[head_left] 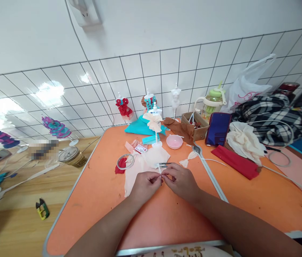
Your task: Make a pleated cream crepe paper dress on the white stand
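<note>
My left hand [146, 185] and my right hand [182, 181] meet above the orange table, fingertips pinched together on a small pale strip [160, 169]. Its lower end disappears between the fingers. A slim dark metal tool [164, 164], perhaps tweezers, lies by my right index finger; I cannot tell whether the hand holds it. Thin cream sheet material [137, 175] spreads on the table beside my left hand. Just beyond the hands stands a small white dress form [155, 111] with a cream ruffled piece [153, 122] around it.
On the orange table [100, 210] are a pink bowl [174, 141], a wire coil [125, 161], red folded material [235, 162], a propped phone [218, 129] and a cardboard box [197, 126]. More dressed forms [124, 107] line the wall. Yellow-green snips [42, 209] lie on the wooden table at left.
</note>
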Motion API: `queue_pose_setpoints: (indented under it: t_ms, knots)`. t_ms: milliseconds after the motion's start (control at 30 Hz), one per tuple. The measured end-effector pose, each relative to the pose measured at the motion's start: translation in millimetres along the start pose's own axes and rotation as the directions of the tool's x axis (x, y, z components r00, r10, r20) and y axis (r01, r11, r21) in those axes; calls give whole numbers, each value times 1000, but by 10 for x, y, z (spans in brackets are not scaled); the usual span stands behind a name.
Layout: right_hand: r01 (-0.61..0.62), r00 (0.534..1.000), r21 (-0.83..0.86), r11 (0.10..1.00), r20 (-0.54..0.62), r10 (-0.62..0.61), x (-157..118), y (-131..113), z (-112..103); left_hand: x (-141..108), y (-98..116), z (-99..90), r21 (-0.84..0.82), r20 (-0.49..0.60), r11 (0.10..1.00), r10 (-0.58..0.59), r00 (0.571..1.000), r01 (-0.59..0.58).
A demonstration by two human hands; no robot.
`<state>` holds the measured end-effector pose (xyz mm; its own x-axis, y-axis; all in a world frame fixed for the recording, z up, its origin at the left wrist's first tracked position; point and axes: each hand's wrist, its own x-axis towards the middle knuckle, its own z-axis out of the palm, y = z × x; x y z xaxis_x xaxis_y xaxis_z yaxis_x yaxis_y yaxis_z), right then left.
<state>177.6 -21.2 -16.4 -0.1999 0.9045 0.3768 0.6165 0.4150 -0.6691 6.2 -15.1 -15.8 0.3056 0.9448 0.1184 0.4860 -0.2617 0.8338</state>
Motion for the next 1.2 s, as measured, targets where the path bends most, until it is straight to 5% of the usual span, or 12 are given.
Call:
queue_pose_setpoints:
  t_ms: [133, 300, 400, 500, 667, 867, 967, 1200]
  knots:
    - [-193, 981, 236, 952, 75, 180, 54, -36, 0, 14, 38, -20, 8, 8, 999, 44, 999, -44]
    - [-468, 884, 510, 722, 273, 380, 112, 38, 3, 38, 152, -130, -50, 34, 989, 140, 990, -138]
    - [-512, 854, 559, 652, 253, 454, 146, 148, 0, 31, 167, -188, -147, 10, 975, 171, 985, -168]
    - [-510, 849, 545, 666, 192, 493, 180, 264, -3, 37, 105, -200, -327, 23, 942, 79, 997, -68]
    - [-498, 843, 516, 697, 98, 529, 214, 373, 11, 93, -18, -187, -726, 148, 652, -162, 976, 219]
    - [-496, 841, 484, 721, 60, 538, 223, 391, 31, 122, -34, -178, -883, 316, 293, -204, 927, 366]
    - [-510, 828, 484, 711, 51, 559, 230, 413, 37, 131, -44, -149, -895, 337, 219, -237, 911, 388]
    - [-529, 814, 476, 702, 52, 578, 248, 404, 73, 118, -58, -120, -923, 263, 198, -303, 916, 331]
